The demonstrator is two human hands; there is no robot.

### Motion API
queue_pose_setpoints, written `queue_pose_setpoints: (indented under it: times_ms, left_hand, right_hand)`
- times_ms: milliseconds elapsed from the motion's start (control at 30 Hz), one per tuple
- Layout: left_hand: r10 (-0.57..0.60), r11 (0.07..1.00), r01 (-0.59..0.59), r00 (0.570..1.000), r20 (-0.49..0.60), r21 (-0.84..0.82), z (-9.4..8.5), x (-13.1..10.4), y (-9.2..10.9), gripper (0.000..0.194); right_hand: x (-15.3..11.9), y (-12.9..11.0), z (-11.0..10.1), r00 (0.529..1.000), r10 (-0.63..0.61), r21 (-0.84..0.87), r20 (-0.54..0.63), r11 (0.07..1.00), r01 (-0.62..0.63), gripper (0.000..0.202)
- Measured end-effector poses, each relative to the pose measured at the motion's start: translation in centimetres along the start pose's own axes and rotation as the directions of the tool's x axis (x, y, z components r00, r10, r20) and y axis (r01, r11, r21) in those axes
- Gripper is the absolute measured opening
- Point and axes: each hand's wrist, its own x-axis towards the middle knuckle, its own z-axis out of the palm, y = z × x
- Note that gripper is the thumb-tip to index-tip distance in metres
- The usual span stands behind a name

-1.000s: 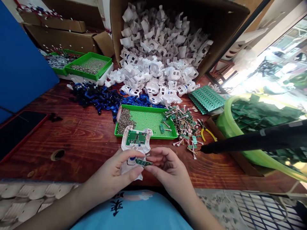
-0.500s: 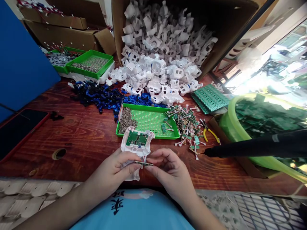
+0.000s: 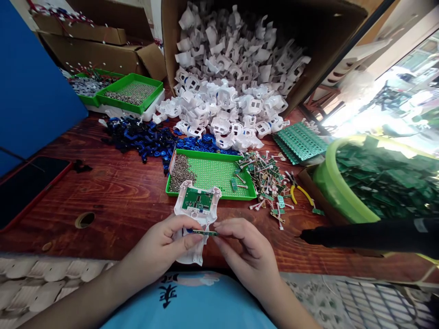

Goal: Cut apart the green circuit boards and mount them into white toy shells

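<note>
My left hand (image 3: 171, 240) pinches the left end of a small narrow circuit board (image 3: 206, 233), seen nearly edge-on, with white wires at its top side. My right hand (image 3: 243, 244) has its index fingertip at the board's right end, and its thumb is a little below and apart from it. Just beyond the fingers, a white plastic shell (image 3: 197, 219) holds a green circuit board (image 3: 197, 199). Below the small board another white shell part (image 3: 192, 253) shows, partly hidden by my left hand.
Beyond the shell lies a green tray (image 3: 212, 176) of small metal parts, with wired boards (image 3: 269, 176) heaped to its right. Yellow-handled pliers (image 3: 302, 189), a green tub (image 3: 329, 173) and a black tool (image 3: 363, 235) stand at right. White shells (image 3: 226, 96) pile up behind.
The right thumb has come away from the small board. The lower shell part shows more below the hands. The black tool has shifted down and right, uncovering a small board beside the pliers.
</note>
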Motion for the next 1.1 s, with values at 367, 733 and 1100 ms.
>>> queue_pose_setpoints:
  times_ms: [367, 733, 1100]
  left_hand:
    - [0.067, 0.993, -0.065, 0.998, -0.016, 0.098, 0.1, -0.2, -0.1, 0.017]
    - [-0.094, 0.979, 0.117, 0.986, 0.139, -0.169, 0.0, -0.7, -0.3, 0.031]
    - [-0.01, 0.943, -0.131, 0.91, 0.415, 0.307, 1.8, 0.5, -0.4, 0.064]
  right_hand:
    - [-1.0, 0.0, 0.0, 0.997, 0.07, 0.031, -0.042, 0.997, -0.068, 0.03]
    - [-0.5, 0.4, -1.3, 0.977, 0.182, 0.203, -0.11, 0.967, -0.157, 0.022]
    - [-2.6, 2.0, -3.3, 0.63, 0.385, 0.366, -0.675, 0.915, -0.167, 0.023]
